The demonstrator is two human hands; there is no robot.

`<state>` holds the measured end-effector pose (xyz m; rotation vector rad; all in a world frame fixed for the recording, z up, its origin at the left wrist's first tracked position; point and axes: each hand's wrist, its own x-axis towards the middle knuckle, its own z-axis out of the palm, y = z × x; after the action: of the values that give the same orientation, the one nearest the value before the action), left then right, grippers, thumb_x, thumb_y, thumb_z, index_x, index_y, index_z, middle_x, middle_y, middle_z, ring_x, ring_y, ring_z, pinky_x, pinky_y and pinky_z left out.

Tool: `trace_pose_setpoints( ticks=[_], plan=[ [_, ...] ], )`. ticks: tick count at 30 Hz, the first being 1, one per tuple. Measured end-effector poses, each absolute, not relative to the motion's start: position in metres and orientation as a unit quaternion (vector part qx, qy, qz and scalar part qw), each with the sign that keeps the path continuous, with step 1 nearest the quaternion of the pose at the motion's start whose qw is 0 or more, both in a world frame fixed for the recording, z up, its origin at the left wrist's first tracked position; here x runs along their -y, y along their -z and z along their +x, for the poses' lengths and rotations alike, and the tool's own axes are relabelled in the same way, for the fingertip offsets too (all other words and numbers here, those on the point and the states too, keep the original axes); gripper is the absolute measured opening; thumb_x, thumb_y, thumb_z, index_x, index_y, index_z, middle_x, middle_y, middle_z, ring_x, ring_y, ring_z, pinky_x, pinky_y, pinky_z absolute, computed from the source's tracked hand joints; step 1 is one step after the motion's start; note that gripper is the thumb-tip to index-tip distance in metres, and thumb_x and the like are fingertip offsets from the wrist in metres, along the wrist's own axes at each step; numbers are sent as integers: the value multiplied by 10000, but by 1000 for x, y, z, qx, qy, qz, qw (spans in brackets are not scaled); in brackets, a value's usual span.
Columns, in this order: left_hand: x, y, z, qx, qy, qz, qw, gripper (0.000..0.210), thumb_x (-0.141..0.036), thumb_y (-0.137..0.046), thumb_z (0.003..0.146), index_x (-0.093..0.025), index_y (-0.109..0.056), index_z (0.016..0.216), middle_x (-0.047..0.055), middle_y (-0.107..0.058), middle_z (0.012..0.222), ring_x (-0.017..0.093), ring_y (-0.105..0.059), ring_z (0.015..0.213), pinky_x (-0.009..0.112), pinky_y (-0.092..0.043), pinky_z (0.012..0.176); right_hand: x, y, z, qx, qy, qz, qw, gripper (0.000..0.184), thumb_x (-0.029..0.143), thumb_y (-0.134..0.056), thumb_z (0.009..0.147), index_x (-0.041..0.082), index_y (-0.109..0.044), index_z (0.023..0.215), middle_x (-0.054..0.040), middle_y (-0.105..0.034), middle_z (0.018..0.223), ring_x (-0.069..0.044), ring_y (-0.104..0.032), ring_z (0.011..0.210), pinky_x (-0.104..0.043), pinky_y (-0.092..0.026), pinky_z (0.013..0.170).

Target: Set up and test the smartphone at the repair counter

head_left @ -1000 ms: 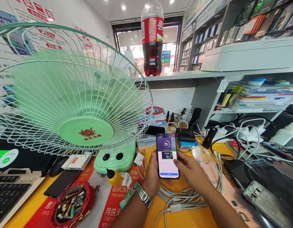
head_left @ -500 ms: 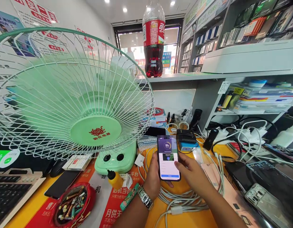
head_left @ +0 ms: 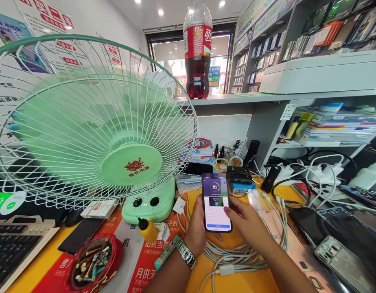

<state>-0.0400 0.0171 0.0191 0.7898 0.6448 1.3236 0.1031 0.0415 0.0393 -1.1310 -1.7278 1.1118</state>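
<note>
A smartphone stands tilted toward me above the desk, its lit screen showing a purple top with a round "39" gauge and a blue bar at the bottom. Wrapped around its left edge and back is my left hand, with a metal watch on the wrist. My right hand grips the right edge; its thumb rests on the screen and the other fingers pass partly out of sight at the side. Coiled white cables lie below the phone.
A green fan fills the left, above a red bowl of screws or batteries, a yellow bottle and a keyboard. A cola bottle stands on the shelf ahead. Phone parts and a black telephone lie rightward.
The fan head has turned slightly to the right. Both hands and the smartphone stay in nearly the same place, with the same page on the screen.
</note>
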Motion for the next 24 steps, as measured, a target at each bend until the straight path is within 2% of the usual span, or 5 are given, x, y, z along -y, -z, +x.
trace_pose_setpoints(
  ticks=[6, 13, 24],
  plan=[
    [-18, -18, -39, -282, -589, 347, 673, 532, -593, -327, 915, -200, -543, 1201, 78, -682, 980, 173, -662, 679, 192, -483, 420, -43, -36, 103, 689, -422, -443, 388, 298, 304, -501, 830, 161, -645, 1048, -57, -685, 852, -242, -625, 817, -331, -493, 712],
    [-18, -18, -39, -292, -590, 349, 667, 553, -581, -298, 927, -188, -514, 1251, 83, -693, 920, 186, -670, 686, 248, -530, 493, -42, -41, 102, 685, -434, -439, 387, 312, 324, -496, 822, 154, -638, 1041, -62, -690, 886, -234, -617, 788, -330, -483, 702],
    [-19, -17, -40, -282, -584, 343, 680, 536, -590, -324, 916, -195, -535, 1211, 86, -685, 967, 188, -667, 693, 206, -490, 423, -42, -41, 103, 680, -433, -453, 380, 343, 347, -502, 813, 166, -643, 1068, -53, -674, 807, -236, -625, 770, -321, -495, 666]
  ],
)
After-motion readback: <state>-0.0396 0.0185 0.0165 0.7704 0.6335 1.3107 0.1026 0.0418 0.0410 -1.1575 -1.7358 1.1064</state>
